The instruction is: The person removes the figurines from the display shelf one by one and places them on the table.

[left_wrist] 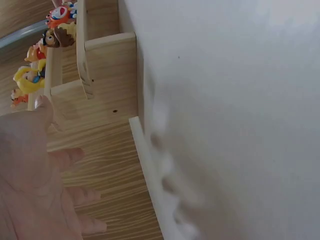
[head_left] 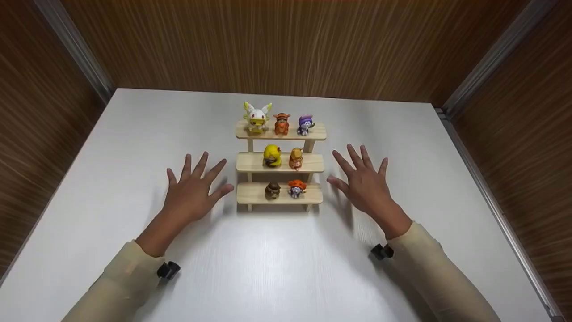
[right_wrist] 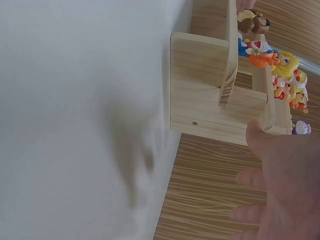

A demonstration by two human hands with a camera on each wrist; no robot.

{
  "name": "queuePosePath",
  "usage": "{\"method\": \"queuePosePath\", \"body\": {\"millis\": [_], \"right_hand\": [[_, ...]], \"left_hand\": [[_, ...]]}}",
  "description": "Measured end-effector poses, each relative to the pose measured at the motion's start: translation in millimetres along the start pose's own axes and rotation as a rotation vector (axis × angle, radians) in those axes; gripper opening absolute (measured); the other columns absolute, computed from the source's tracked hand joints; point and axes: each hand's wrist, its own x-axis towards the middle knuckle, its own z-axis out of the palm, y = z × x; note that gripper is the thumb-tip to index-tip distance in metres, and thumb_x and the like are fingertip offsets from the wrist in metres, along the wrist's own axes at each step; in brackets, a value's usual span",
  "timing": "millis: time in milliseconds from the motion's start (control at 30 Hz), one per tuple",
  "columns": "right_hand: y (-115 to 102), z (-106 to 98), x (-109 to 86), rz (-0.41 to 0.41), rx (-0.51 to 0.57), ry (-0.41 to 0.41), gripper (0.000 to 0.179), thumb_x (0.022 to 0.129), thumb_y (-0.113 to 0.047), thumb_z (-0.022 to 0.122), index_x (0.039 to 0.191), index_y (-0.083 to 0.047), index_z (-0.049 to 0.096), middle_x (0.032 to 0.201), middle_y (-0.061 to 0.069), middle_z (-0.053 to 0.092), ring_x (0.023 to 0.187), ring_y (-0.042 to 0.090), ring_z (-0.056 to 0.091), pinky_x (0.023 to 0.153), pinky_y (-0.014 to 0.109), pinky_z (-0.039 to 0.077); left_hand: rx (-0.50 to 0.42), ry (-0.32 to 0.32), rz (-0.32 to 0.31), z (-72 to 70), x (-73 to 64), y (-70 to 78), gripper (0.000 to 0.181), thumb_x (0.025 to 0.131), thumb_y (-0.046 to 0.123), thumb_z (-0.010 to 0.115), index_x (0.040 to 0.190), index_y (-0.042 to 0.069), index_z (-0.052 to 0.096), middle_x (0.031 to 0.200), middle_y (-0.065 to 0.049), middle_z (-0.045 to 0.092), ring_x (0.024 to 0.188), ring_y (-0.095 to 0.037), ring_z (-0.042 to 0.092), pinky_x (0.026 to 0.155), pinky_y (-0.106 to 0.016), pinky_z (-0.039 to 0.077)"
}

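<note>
A three-tier wooden stand (head_left: 279, 195) bears several small figurines. The top tier has a white figurine with yellow-tipped ears (head_left: 257, 118), an orange striped one (head_left: 281, 124) and a purple-headed one (head_left: 305, 124). On the middle tier sit a yellow-haired figurine (head_left: 272, 156) and an orange-tan one (head_left: 296, 158). A brown figurine (head_left: 272, 191) and an orange-topped one (head_left: 296, 188) occupy the lowest tier. My left hand (head_left: 191, 192) is spread beside the stand's left side, palm down, holding nothing. Fingers splayed, my right hand (head_left: 367, 185) hovers by its right side, likewise holding nothing.
The stand is on a white table (head_left: 268, 259), whose surface shows on both sides and in front. Wood-grain panels (head_left: 277, 49) rise behind and at both sides, with metal strips (head_left: 496, 58) at the corners. Each sleeve carries a small black device (head_left: 168, 270) at the wrist.
</note>
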Motion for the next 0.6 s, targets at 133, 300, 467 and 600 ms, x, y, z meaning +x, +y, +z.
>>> {"method": "queuePosePath", "body": {"millis": [133,300,467,600], "right_hand": [[-0.4,-2.1,0.7,-0.003,0.008,-0.003,0.074,0.102,-0.068,0.043,0.164,-0.031,0.026,0.172,0.011,0.014,0.159,0.038,0.005,0.112,0.084,0.001],[-1.7,-5.1,1.7,-0.001,0.012,-0.001,0.074,0.102,-0.067,0.044,0.164,-0.031,0.026,0.172,0.011,0.014,0.159,0.038,0.006,0.112,0.083,0.002],[-2.1,-8.1,2.1,-0.003,0.021,0.007,0.075,0.102,-0.067,0.045,0.165,-0.030,0.026,0.172,0.011,0.014,0.159,0.038,0.006,0.112,0.083,0.003],[-2.4,-10.4,3.1,-0.017,0.040,0.026,0.075,0.102,-0.066,0.045,0.165,-0.029,0.025,0.172,0.012,0.015,0.159,0.039,0.007,0.112,0.083,0.003]], "left_hand": [[-0.045,-0.005,0.012,-1.9,-1.8,5.3,0.079,0.100,0.076,0.034,0.165,0.032,0.024,0.172,-0.014,0.009,0.156,-0.048,-0.002,0.111,-0.083,-0.002],[-0.105,0.001,0.030,-3.6,-3.6,12.1,0.075,0.103,0.070,0.040,0.165,0.030,0.024,0.171,-0.016,0.014,0.156,-0.048,0.001,0.113,-0.082,0.000],[-0.152,0.000,0.040,-5.0,-5.6,18.7,0.072,0.105,0.064,0.044,0.165,0.029,0.024,0.170,-0.016,0.019,0.156,-0.048,0.005,0.115,-0.080,0.004],[-0.199,0.004,0.053,-5.8,-7.3,21.7,0.072,0.105,0.063,0.044,0.165,0.028,0.024,0.168,-0.016,0.025,0.156,-0.046,0.014,0.118,-0.076,0.010]]}}
